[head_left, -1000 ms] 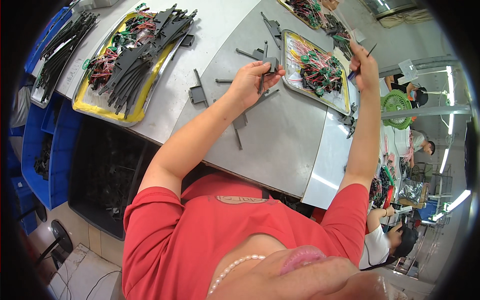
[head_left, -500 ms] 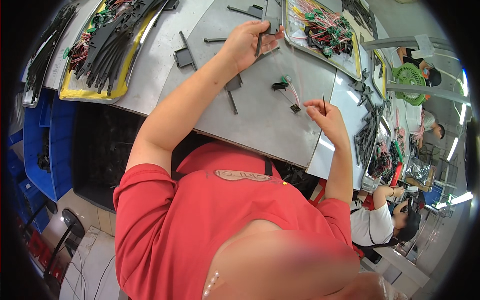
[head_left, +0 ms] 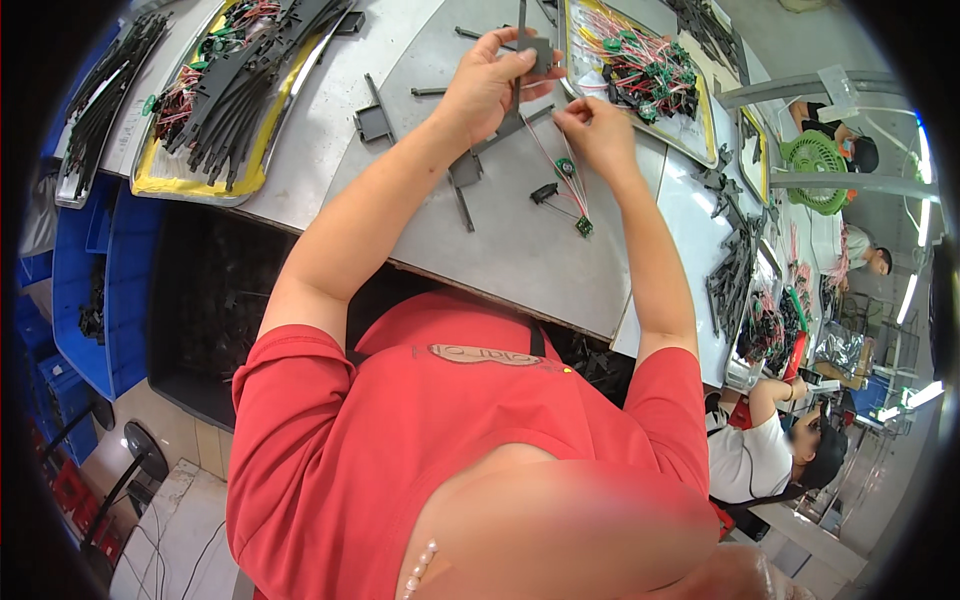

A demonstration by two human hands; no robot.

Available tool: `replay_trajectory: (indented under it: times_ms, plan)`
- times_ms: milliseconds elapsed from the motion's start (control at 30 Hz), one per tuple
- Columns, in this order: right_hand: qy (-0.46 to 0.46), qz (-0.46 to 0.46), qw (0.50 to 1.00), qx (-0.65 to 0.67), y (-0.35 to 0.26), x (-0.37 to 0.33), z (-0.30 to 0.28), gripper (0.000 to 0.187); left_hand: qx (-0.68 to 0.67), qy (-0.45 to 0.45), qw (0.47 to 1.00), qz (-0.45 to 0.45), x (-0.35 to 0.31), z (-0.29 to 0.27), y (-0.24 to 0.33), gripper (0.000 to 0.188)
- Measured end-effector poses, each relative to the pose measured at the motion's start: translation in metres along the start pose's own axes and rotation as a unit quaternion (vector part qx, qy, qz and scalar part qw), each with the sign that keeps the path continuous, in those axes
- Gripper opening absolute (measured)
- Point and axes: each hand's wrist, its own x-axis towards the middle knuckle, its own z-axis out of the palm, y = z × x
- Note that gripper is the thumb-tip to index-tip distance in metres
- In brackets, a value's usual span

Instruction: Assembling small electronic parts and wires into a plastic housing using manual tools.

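My left hand (head_left: 484, 88) is closed around a dark grey plastic part (head_left: 536, 58), a thin bar with a square box on it, held up over the grey worktable. Close beside it, my right hand (head_left: 600, 135) has thumb and fingers pinched together; what sits between them is hidden. Just below lies a wired assembly: a round green board (head_left: 566, 167), a small black piece (head_left: 544, 193) and a small square green board (head_left: 584, 227), joined by thin red and white wires. More grey bar-and-box parts (head_left: 374, 122) lie around my left forearm, one partly under it (head_left: 465, 172).
A yellow-edged tray (head_left: 712, 150) of wired boards stands at the far right, another with black strips (head_left: 160, 186) at the left. Dark plastic parts (head_left: 732, 275) pile up on the right. Blue bins (head_left: 120, 320) stand lower left. A co-worker (head_left: 750, 455) sits at right.
My right hand has moved up and left, from beside the small square board to close by my left hand. The thin dark pointed tool it held no longer shows. The wired assembly has shifted slightly.
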Motion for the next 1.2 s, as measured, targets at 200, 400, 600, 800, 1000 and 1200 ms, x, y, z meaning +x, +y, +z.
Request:
replay_trajectory:
  times_ms: [200, 400, 600, 800, 1000, 1200]
  plan:
    - [-0.011, 0.027, 0.989, 0.143, -0.004, -0.018, -0.021, 0.013, 0.026, 0.005, 0.997, -0.077, -0.005, 0.004, -0.002, 0.022]
    - [-0.074, 0.063, 0.951, 0.295, -0.029, -0.061, -0.078, 0.016, 0.310, 0.052, 0.949, 0.028, -0.014, 0.025, -0.007, 0.039]
    - [-0.144, 0.050, 0.917, 0.368, -0.054, -0.089, -0.105, 0.016, 0.093, -0.025, 0.995, -0.006, -0.010, 0.052, -0.012, 0.035]
    - [-0.086, 0.033, 0.928, 0.361, -0.051, -0.100, -0.108, 0.014, -0.068, -0.119, 0.982, -0.133, -0.019, 0.090, -0.042, 0.034]
    - [0.006, 0.023, 0.918, 0.395, -0.016, -0.105, -0.101, 0.009, 0.030, -0.148, 0.956, -0.250, -0.034, 0.091, -0.061, 0.033]
    - [0.113, 0.008, 0.930, 0.349, 0.021, -0.105, -0.089, 0.012, 0.105, -0.171, 0.932, -0.301, -0.043, 0.081, -0.060, 0.037]
